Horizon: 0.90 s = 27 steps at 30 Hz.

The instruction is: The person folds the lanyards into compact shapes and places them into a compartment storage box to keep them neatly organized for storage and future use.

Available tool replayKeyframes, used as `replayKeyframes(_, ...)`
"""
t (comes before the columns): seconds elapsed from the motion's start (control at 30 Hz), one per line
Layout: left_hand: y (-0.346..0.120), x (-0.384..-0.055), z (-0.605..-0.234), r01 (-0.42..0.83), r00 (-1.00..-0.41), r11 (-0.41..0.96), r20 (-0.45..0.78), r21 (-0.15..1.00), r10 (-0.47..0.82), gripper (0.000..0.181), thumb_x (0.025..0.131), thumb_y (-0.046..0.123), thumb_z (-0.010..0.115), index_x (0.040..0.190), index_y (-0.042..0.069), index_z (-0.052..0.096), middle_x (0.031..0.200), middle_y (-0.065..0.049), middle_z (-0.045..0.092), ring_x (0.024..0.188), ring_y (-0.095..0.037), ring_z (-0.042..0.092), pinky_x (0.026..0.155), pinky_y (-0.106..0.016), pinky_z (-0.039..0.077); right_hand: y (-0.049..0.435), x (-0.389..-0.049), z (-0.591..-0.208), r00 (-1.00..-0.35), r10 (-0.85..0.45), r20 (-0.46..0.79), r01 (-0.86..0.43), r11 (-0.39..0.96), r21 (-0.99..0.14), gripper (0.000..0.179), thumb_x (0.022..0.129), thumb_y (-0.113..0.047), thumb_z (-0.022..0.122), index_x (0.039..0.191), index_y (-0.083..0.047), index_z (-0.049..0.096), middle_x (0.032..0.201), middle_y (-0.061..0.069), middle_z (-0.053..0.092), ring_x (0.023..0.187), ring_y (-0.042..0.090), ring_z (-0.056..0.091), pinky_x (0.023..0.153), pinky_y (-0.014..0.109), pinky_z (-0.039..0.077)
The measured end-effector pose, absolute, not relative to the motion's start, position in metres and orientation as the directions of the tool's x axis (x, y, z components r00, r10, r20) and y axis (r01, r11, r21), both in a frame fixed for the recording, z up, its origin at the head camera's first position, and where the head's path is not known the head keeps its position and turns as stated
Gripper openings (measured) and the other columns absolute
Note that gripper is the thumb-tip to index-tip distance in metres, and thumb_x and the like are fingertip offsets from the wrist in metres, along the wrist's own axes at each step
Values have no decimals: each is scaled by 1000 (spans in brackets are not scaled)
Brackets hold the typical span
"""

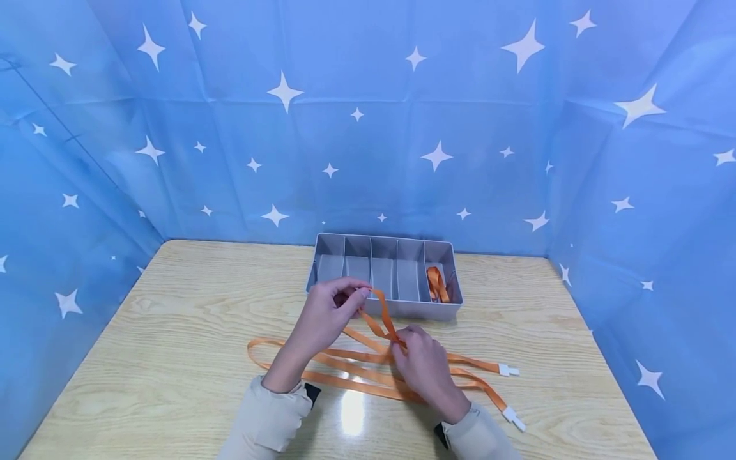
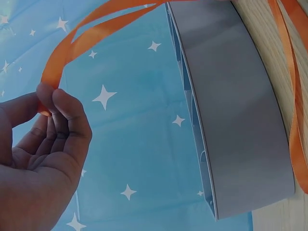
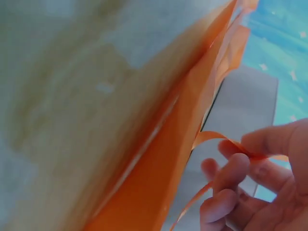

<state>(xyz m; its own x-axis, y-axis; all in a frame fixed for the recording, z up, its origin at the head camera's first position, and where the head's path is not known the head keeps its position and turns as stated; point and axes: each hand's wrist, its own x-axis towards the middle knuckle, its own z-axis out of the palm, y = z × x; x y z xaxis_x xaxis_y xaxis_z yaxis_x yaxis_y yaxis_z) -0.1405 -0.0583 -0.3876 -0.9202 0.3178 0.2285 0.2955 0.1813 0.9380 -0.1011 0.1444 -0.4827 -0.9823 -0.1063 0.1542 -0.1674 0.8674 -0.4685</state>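
Observation:
Between my two hands an orange lanyard point(image 1: 384, 308) is stretched, in the head view just in front of a grey box. My left hand point(image 1: 333, 310) pinches its looped end between thumb and fingertips; the left wrist view shows this orange strap point(image 2: 54, 67) folded over there. Lower and to the right, my right hand point(image 1: 427, 367) pinches the strap with thumb and forefinger, as the right wrist view shows at the fingers point(image 3: 231, 168). More orange lanyard straps point(image 1: 351, 384) lie on the table beneath both hands. White clips point(image 1: 508, 370) end two straps right of my right hand.
The grey box point(image 1: 422, 310), split into several compartments, stands at the table's back edge. A bundled orange lanyard point(image 1: 437, 285) sits in its rightmost compartment. A blue star-patterned curtain point(image 1: 356, 147) surrounds the wooden table point(image 1: 190, 332) at the back and sides.

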Motion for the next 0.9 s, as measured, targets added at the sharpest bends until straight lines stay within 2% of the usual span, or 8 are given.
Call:
replayKeyframes(0.17,-62,-141,-388,293,-924,169,233,941,304,18,101,17,61,108,8,74,81,-5,66,72,-31,65,67,-35,58,152,-105,-476,-983,-39,180,-126,855,-504,11,84,-8,71,94,-6,77,85,4,64,63,14,55,52,30,48)
replayKeyframes(0.27,-65,-141,-389,303,-925,170,246,938,290,17,100,15,61,107,6,74,78,-7,65,71,-34,64,65,-31,57,159,-107,-470,-969,9,249,-125,845,-519,12,82,-6,71,93,-4,76,85,5,64,60,14,53,50,30,45)
replayKeyframes(0.47,-69,-141,-391,309,-931,190,255,932,263,14,100,14,61,104,8,73,77,-4,65,66,-22,61,59,-25,51,174,-113,-458,-897,105,430,-170,816,-553,11,78,-3,70,88,-2,75,88,8,68,54,10,49,46,28,40)
replayKeyframes(0.6,-71,-140,-393,304,-933,176,255,936,254,14,100,14,62,104,7,73,78,-6,66,64,-21,58,56,-23,46,184,-117,-448,-848,158,506,-202,786,-584,11,78,0,70,88,-2,73,82,7,65,51,7,45,45,26,38)
replayKeyframes(0.73,-71,-139,-395,310,-933,182,262,933,247,13,99,14,62,104,8,73,79,-7,65,62,-18,54,53,-22,42,190,-119,-438,-826,200,528,-218,750,-624,8,82,1,70,90,-1,70,78,10,67,53,11,47,46,25,40)
replayKeyframes(0.9,-71,-139,-396,317,-930,193,264,929,255,12,99,12,63,105,9,72,80,-8,66,60,-15,52,53,-22,41,195,-118,-427,-837,214,504,-240,683,-689,9,87,5,66,95,1,66,87,17,73,54,15,51,48,18,41)
